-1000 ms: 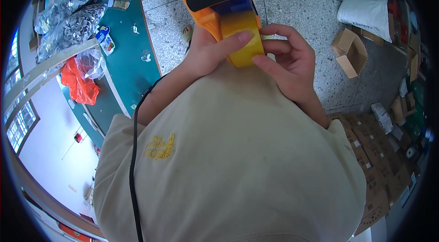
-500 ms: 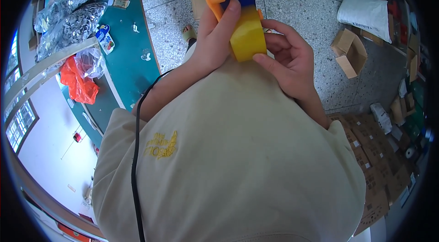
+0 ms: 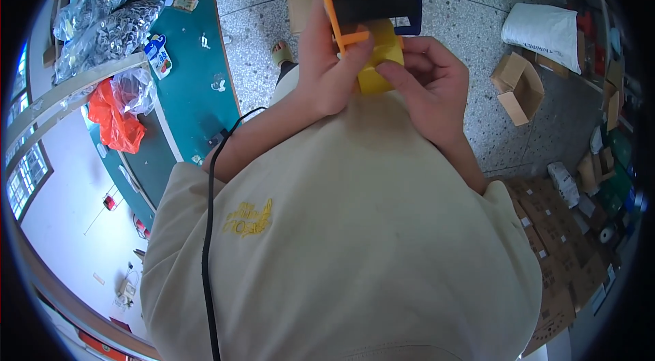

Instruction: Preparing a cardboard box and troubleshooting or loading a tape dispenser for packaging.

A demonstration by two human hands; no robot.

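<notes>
An orange and blue tape dispenser carrying a yellow tape roll is held up in front of my chest. My left hand grips the dispenser from the left, thumb pressed on the roll. My right hand is at the roll's right side, fingertips pinching at the tape's edge. My beige shirt fills the lower half of the view.
A teal table on the left carries silvery plastic bags, a red bag and small packets. A black cable runs over my shoulder. On the speckled floor lie an open cardboard box, a white sack and flattened cartons.
Both hands have turned the dispenser, so its black and orange face points up. My right fingers have closed in on the yellow roll's edge.
</notes>
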